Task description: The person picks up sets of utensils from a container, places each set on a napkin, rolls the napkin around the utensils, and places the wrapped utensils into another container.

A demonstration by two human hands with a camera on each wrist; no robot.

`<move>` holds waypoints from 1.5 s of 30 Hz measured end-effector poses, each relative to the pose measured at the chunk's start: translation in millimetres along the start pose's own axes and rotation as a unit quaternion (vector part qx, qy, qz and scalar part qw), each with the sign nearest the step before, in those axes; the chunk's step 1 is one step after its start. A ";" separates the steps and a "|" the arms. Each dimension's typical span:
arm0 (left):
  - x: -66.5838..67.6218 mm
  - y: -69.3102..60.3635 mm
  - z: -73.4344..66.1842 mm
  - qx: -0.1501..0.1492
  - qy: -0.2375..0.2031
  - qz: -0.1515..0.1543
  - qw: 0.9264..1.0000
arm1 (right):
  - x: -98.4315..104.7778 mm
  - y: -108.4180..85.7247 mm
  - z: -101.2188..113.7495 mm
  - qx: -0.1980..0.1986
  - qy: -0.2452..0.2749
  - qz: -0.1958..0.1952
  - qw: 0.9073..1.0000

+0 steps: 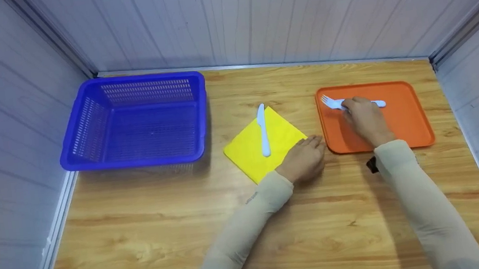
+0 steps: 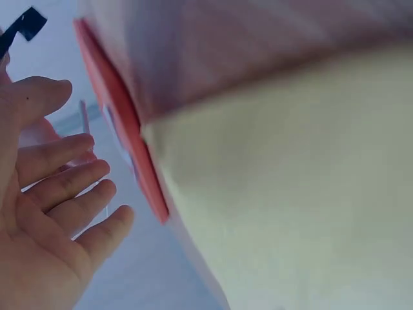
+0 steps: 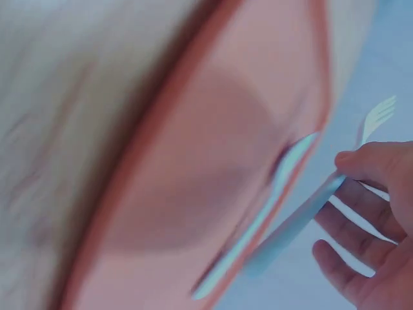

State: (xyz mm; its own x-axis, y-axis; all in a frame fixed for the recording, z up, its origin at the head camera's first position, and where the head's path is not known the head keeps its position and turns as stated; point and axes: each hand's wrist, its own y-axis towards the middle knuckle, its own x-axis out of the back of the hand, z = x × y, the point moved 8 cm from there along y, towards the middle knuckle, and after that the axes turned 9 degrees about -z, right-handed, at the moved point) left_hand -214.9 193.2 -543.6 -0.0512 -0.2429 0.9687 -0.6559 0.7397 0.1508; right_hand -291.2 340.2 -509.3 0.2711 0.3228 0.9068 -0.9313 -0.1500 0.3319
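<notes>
In the head view, my right hand (image 1: 368, 119) is over the orange tray (image 1: 407, 126) and pinches a pale plastic fork (image 1: 331, 103) between thumb and fingers. The right wrist view shows the fork's handle (image 3: 293, 223) raised off the tray. Beneath it a second pale utensil (image 3: 258, 216) lies on the tray, its kind unclear. My left hand (image 1: 303, 159) is beside the tray's left edge, at the right corner of a folded yellow napkin (image 1: 248, 151); its fingers (image 2: 64, 184) are loosely extended and hold nothing. A pale plastic knife (image 1: 263, 131) lies on the napkin.
A blue plastic basket (image 1: 153, 130) with slotted walls stands at the back left of the wooden table (image 1: 143, 235). Pale panel walls (image 1: 226, 18) enclose the table at the back and both sides.
</notes>
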 end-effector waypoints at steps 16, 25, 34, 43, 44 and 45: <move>35.8 -75.4 106.3 0.152 -0.025 -0.042 0.987 | -42.1 29.0 84.6 -0.120 0.101 0.036 0.987; 22.9 -98.0 131.2 0.204 -0.035 0.001 0.978 | -84.3 31.6 109.0 -0.188 0.122 0.078 0.972; 15.4 -101.5 133.7 0.228 -0.054 0.048 0.971 | -108.2 32.0 128.6 -0.187 0.144 0.096 0.967; 14.7 -102.8 133.1 0.231 -0.063 0.050 0.970 | -117.9 33.6 135.8 -0.191 0.145 0.097 0.966; 14.3 -102.9 133.1 0.231 -0.062 0.049 0.970 | -118.7 33.3 135.8 -0.192 0.143 0.099 0.966; 13.9 -103.0 133.1 0.232 -0.061 0.049 0.970 | -119.4 33.1 135.9 -0.193 0.142 0.099 0.966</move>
State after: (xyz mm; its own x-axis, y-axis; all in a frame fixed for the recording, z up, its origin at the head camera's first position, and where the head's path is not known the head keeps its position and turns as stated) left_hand -248.3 30.1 -572.0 -0.2002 -0.2791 0.9392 -0.9099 0.4085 -0.0726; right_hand -321.3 169.7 -571.3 0.0511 0.5747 0.8168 -0.9942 0.1069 -0.0130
